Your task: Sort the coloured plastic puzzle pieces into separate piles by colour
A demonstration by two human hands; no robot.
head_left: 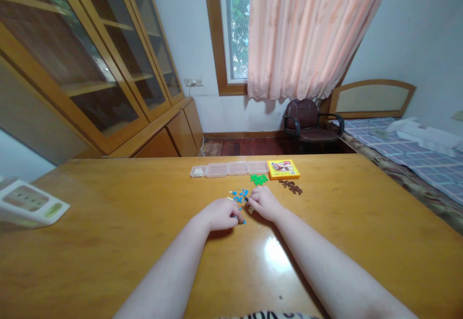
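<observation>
My left hand (224, 214) rests low over the table with its fingers bent together, and small blue and brown bits show at its fingertips. What it grips is mostly hidden. Across from it, my right hand (265, 204) has its fingers drawn in around a small dark piece (246, 199). A few tan pieces (251, 209) lie just under that hand. Loose blue pieces (238, 197) are scattered between and beyond both hands, with a few pale yellow ones among them. Farther off lies a heap of green pieces (258, 179). To its right is a spread of brown pieces (292, 187).
Several shallow clear plastic trays (217, 170) line the far side of the wooden table (126, 242); the leftmost holds something white. A yellow box (284, 176) adjoins them. At the left edge stands a white container (54, 215). A chair (304, 121) and bed are beyond.
</observation>
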